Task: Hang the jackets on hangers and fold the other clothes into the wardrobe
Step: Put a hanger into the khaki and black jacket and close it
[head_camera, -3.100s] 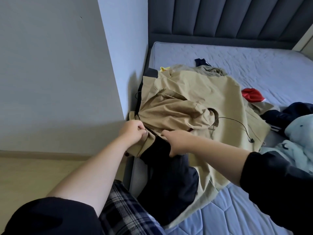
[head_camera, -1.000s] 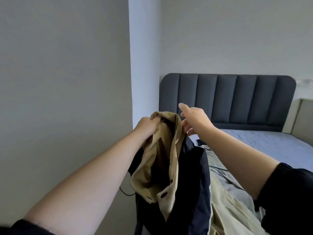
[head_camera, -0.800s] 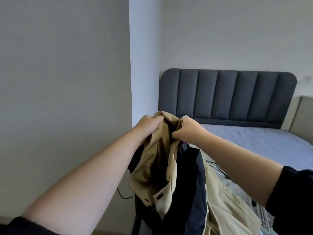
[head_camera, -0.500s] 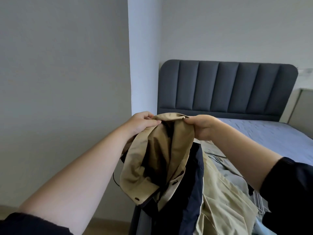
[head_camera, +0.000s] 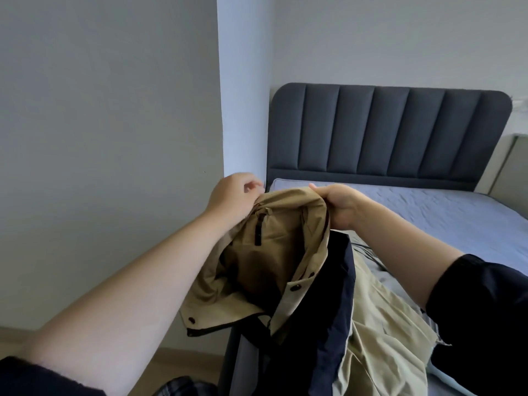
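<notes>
Tan jacket (head_camera: 265, 252) is held up by its collar between both hands. The left hand (head_camera: 233, 195) grips the collar's left end and the right hand (head_camera: 340, 205) pinches its right end. The navy lining (head_camera: 320, 324) hangs below the right hand, beside the bed (head_camera: 428, 212).

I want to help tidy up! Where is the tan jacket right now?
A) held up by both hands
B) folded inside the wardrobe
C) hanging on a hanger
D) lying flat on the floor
A: the left hand and right hand grip the top edge of the tan jacket, holding it open in the air; no hanger shows.
</notes>
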